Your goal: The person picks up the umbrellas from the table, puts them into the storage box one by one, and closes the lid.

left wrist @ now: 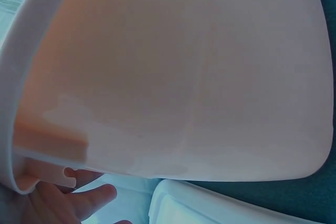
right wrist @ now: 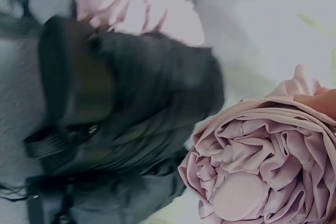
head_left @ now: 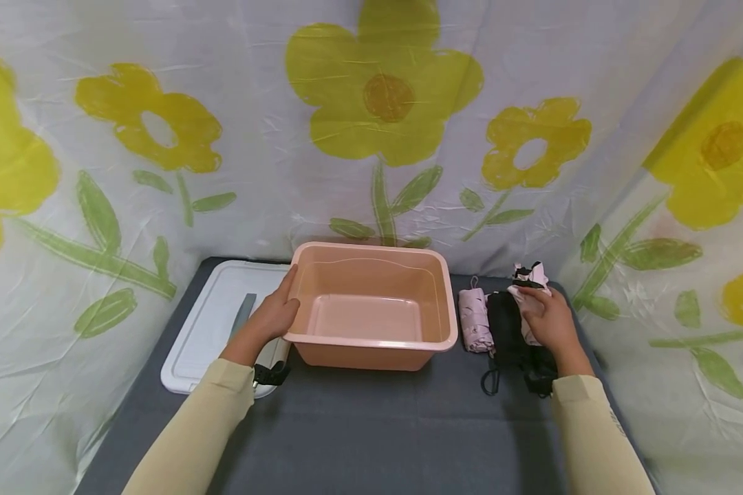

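Observation:
My left hand (head_left: 271, 317) grips the left rim of a peach plastic bin (head_left: 371, 354). In the left wrist view, its fingers (left wrist: 94, 200) reach beneath the rim beside the bin wall. At the right, my right hand (head_left: 551, 320) holds a pink folded umbrella (right wrist: 247, 166), its gathered cloth and round tip facing the right wrist camera. Beside that hand lie a black folded umbrella (head_left: 504, 323), another black folded umbrella (head_left: 540, 368) partly hidden under the hand, and a pink patterned folded umbrella (head_left: 474, 320) with a cord loop. Inside the bin only its bare floor shows.
A white lid (head_left: 192, 337) with a grey handle (head_left: 243, 315) lies to the left of the bin, partly under the left forearm. Dark grey cloth (head_left: 371, 426) covers the table. Flower-printed curtains (head_left: 254, 137) hang behind and at both sides.

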Available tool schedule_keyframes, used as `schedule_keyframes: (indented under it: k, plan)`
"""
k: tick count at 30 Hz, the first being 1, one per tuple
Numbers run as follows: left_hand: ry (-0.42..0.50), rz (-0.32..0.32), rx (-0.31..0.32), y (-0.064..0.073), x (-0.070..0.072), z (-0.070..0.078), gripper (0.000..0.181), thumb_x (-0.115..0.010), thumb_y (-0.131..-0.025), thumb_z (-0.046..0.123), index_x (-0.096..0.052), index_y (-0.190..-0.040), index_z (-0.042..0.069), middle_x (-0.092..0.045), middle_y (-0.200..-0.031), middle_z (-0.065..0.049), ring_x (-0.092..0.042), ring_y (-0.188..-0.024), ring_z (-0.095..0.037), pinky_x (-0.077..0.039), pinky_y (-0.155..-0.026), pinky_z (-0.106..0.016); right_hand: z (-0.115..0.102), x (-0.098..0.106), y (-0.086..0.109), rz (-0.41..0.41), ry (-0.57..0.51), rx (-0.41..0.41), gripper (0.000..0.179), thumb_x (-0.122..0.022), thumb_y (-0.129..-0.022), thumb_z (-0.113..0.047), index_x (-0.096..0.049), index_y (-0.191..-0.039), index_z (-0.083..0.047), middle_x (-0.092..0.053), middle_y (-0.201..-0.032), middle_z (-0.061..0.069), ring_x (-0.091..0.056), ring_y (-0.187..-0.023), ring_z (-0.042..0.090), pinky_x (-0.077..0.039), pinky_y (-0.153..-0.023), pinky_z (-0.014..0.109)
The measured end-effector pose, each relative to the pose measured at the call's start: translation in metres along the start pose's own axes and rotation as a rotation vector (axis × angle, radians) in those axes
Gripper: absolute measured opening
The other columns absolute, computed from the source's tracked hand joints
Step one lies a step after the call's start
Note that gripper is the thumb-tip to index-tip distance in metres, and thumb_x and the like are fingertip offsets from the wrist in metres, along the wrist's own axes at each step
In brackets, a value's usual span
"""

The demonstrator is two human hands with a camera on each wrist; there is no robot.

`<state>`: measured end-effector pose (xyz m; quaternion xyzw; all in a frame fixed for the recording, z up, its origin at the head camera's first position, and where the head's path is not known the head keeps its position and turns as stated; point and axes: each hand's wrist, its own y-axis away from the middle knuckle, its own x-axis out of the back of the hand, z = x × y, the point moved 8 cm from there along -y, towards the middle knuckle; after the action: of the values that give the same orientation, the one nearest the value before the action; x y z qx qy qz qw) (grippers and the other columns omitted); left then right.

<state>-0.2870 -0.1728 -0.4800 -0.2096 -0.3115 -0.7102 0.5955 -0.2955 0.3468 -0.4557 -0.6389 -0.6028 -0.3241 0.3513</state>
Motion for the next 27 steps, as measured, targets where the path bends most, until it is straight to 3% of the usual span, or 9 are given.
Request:
schedule_keyframes:
  k: [6, 13, 20, 27]
  plan:
    - [0.001, -0.015, 0.007, -0.003, 0.000, -0.001, 0.069, -0.027, -0.097, 0.018, 0.006, -0.157, 0.026, -0.019, -0.160, -0.022, -0.047, -0.127, -0.041, -0.039, -0.101, -0.054, -0.031, 0.008, 0.001, -0.006, -0.014, 0.057, 0.046, -0.056, -0.092, -0.007, -0.053, -0.138, -0.008, -0.024, -0.150, 0.038, -0.028, -0.134, 0.058, -0.035, -0.094, 0.070]
    - [0.036, -0.025, -0.004, -0.003, -0.001, -0.003, 0.070, -0.028, -0.097, 0.015, 0.007, -0.157, 0.024, -0.018, -0.159, -0.024, -0.047, -0.126, -0.042, -0.040, -0.101, -0.054, -0.066, 0.007, 0.001, -0.074, -0.024, 0.084, 0.047, -0.055, -0.093, -0.009, -0.051, -0.140, -0.010, -0.017, -0.154, 0.036, -0.020, -0.137, 0.059, -0.026, -0.100, 0.074]
    - [0.074, -0.035, 0.022, -0.001, -0.002, -0.003, 0.072, -0.028, -0.095, 0.014, 0.007, -0.157, 0.025, -0.017, -0.160, -0.024, -0.049, -0.124, -0.042, -0.042, -0.099, -0.052, -0.095, 0.003, 0.002, -0.111, -0.008, 0.119, 0.046, -0.057, -0.094, -0.013, -0.051, -0.140, -0.011, -0.018, -0.154, 0.035, -0.022, -0.137, 0.058, -0.026, -0.100, 0.074]
    - [0.089, -0.044, -0.012, -0.002, -0.001, -0.002, 0.073, -0.030, -0.094, 0.010, 0.005, -0.157, 0.023, -0.015, -0.160, -0.024, -0.045, -0.128, -0.041, -0.041, -0.101, -0.051, -0.120, 0.001, 0.004, -0.122, -0.018, 0.155, 0.044, -0.058, -0.094, -0.013, -0.054, -0.139, -0.013, -0.021, -0.155, 0.031, -0.023, -0.139, 0.054, -0.028, -0.100, 0.073]
